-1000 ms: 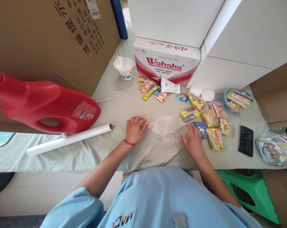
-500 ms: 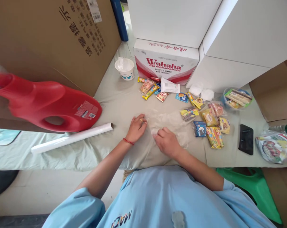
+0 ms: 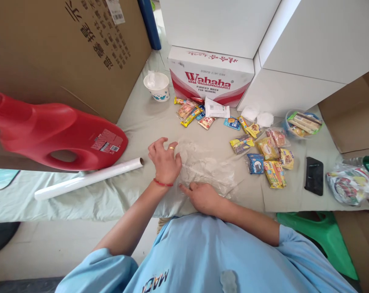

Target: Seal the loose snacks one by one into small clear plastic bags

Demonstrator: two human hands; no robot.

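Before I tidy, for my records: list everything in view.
film: 1, clear, centre
packets: many, multicoloured, middle
carton: 1, red-white, back
cup: 1, white, back
jug: 1, red, left
roll: 1, white, left
cylinder: 1, blue, back
wads: 2, white, right
tub: 1, clear, right
phone: 1, black, right
bag: 1, patterned, right
stool: 1, green, below
cardboard: uncounted, brown, sides
cabinets: uncounted, white, back
cloth: 1, greyish, tabletop
shirt: 1, blue, bottom
left hand: 1, centre
right hand: 1, centre

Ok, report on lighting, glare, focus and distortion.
Head view: light soft and fairly even, no harsh shadows; head view: pale glints on the clear plastic film, its edges hard to tell from the cloth; head view: large lettering on the Wahaha box readable; head view: red bottle at the left edge looks stretched.
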